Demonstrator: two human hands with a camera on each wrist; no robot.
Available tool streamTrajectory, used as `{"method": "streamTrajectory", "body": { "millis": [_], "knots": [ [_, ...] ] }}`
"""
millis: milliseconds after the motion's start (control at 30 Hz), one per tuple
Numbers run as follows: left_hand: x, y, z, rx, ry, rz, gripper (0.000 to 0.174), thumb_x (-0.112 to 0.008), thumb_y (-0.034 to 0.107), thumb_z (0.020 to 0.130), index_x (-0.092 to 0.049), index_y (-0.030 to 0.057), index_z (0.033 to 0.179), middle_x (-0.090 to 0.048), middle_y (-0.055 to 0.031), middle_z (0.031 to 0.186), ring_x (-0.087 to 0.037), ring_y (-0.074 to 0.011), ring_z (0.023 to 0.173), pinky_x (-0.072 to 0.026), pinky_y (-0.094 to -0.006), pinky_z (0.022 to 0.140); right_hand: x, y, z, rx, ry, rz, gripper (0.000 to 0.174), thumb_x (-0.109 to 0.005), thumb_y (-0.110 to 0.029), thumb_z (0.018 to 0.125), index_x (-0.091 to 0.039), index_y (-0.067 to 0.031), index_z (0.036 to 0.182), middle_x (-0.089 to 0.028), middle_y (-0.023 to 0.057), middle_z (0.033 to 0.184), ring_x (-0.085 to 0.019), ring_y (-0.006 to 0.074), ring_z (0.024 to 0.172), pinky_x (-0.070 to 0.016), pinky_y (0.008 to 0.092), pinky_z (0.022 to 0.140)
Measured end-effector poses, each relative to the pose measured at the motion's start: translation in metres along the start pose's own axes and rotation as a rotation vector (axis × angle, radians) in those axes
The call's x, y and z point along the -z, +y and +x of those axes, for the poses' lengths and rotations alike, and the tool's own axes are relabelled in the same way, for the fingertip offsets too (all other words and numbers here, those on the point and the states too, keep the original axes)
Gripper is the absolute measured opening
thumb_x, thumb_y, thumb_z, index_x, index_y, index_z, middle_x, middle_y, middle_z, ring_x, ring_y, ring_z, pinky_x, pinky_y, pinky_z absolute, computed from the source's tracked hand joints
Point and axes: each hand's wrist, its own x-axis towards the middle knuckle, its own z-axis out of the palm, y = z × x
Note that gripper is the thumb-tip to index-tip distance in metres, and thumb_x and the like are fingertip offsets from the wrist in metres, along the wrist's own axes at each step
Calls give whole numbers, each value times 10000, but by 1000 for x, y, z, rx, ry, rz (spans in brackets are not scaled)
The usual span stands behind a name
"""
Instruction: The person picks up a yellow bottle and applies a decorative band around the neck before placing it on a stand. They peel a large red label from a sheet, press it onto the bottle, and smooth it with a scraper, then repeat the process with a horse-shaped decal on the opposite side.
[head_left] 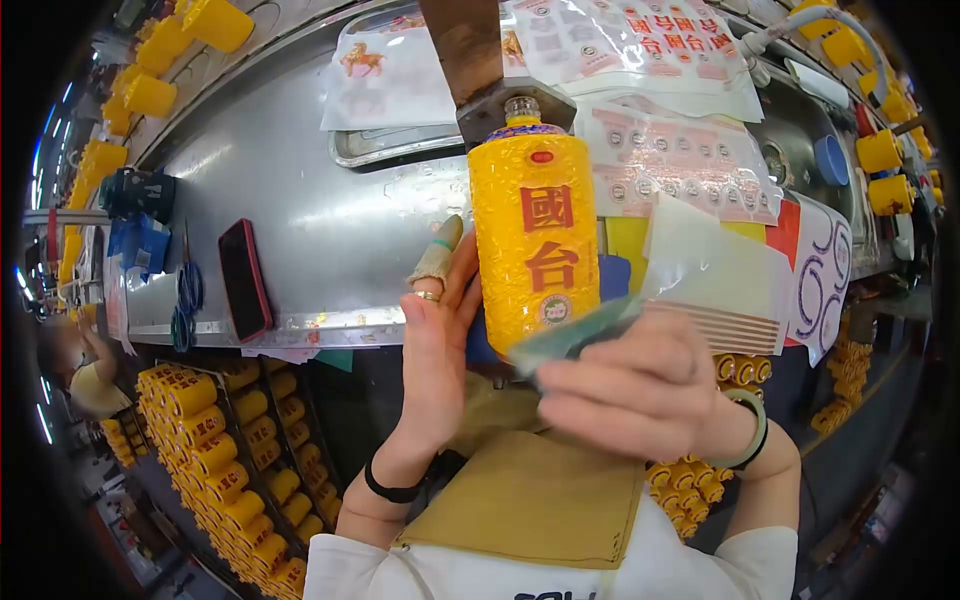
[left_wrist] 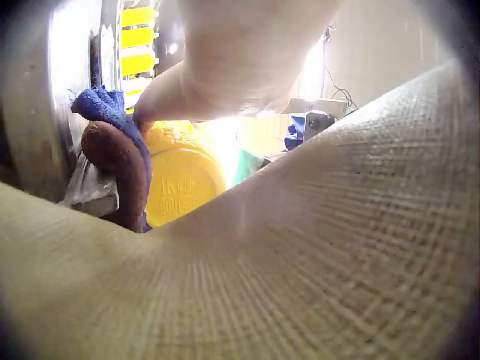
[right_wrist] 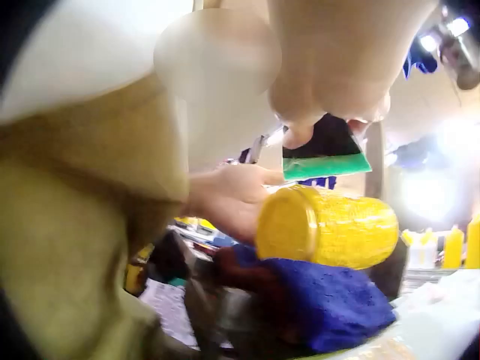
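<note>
A yellow bottle [head_left: 535, 225] with red characters lies in front of the person, its glass neck against a dark metal holder [head_left: 478, 122]. In the right wrist view, a blue cloth [right_wrist: 337, 307] is beneath the bottle. The left hand [head_left: 437, 345] lies along the bottle's left side, fingers extended; one finger wears a beige finger cover [head_left: 432, 262] and a ring. The right hand [head_left: 645, 390] grips a flat scraper over the bottle's base end. That scraper [right_wrist: 327, 161] has a dark body and a green edge. Motion blurs it in the head view.
Transparent sticker sheets [head_left: 680, 160] lie at the back and right, with a stack of papers [head_left: 715, 270] nearer. A phone [head_left: 245, 280] and blue-handled scissors [head_left: 187, 295] lie left on the metal table [head_left: 300, 200]. Racked yellow bottles [head_left: 210, 450] stand below left.
</note>
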Motion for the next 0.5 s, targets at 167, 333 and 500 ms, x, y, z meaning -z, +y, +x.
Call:
{"method": "streamTrajectory", "body": {
  "millis": [167,333,500],
  "knots": [
    [2,1,0,-15,-65,-13,768,-418,433,1112,-118,-42,1635,-287,-229,1649,-294,-302,1536,-233,-439,1258,1,-20,-15,-2,-63,230,174,-779,-108,777,-730,-84,943,-737,45,1051,-659,155,811,-517,266,669],
    [-6,0,-2,-84,-117,106,820,-646,2,964,-158,-44,1621,-321,-197,1618,-371,-288,1487,-274,-428,1239,-19,-25,-35,-912,311,412,252,-737,-4,894,-646,-8,1130,-661,128,949,-663,246,804,-508,316,725],
    [-15,8,-2,-48,-71,93,852,-698,-27,925,-177,-25,1600,-395,-182,1539,-448,-258,1419,-381,-413,1179,-16,-20,-55,-1076,175,230,173,-667,-10,952,-644,5,1122,-655,128,981,-648,249,845,-508,319,757]
  ]
}}
